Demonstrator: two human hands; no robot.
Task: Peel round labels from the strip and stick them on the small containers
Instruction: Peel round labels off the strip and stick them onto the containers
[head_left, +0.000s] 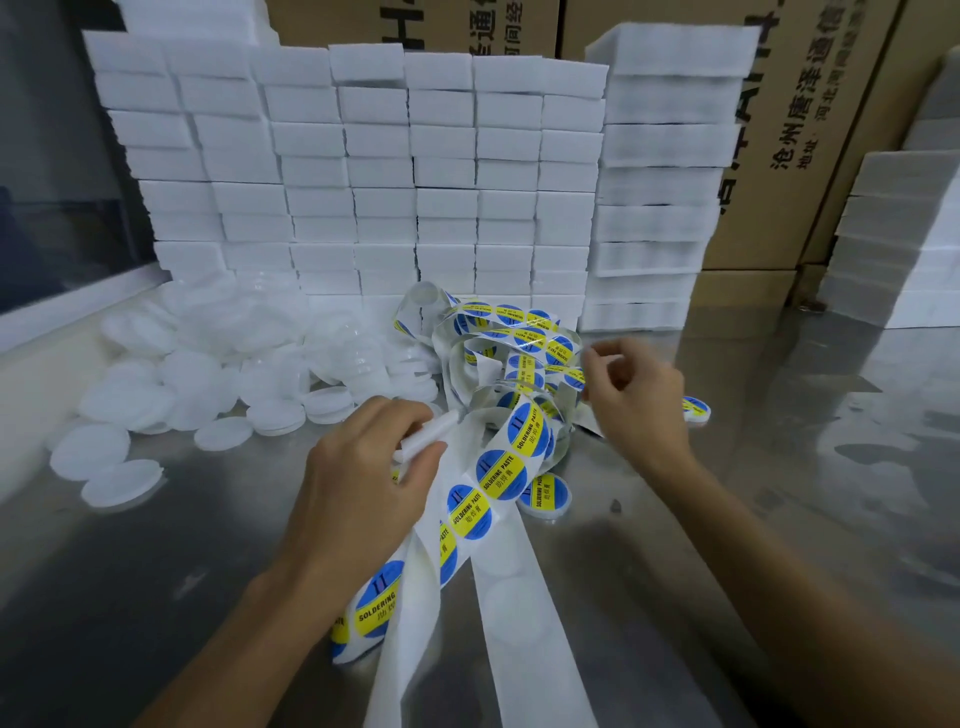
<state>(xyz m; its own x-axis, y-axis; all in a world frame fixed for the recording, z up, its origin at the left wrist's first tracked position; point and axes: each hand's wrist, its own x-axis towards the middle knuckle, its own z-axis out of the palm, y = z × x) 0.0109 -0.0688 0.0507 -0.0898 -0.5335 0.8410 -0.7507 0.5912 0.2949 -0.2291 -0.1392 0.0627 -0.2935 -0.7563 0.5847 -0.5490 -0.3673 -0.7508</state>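
Spent backing (524, 613), stripped of its labels, trails toward the camera over the steel table (156, 597), beside a stretch of strip (480, 486) that carries blue-and-yellow "SOLDERING PASTE" labels. Just beyond, the left hand (363, 467) curls its fingers round a small white container (428, 434), held on edge above the strip. To the right, the right hand (631, 395) is raised with thumb and fingertips drawn together at the edge of the tangle (519, 358); blur hides whether it pinches a label or only the strip. That tangle of looped strip rises in the middle of the table, with one capped container (545, 493) already labelled lying near its base and another (696, 408) just right of the right hand. A heap of bare white containers (249, 358) spreads across the far left, in front of a wall of stacked white boxes (415, 171) and cardboard cartons (779, 130). The risk from here appears to lie in the tangle: a pull on one loop could drag neighbouring loops together, so exposed labels stick to each other or to the backing. A label lifted at an angle may also fold on itself or land off-centre on the container, since the left hand holds it tilted, not flat.
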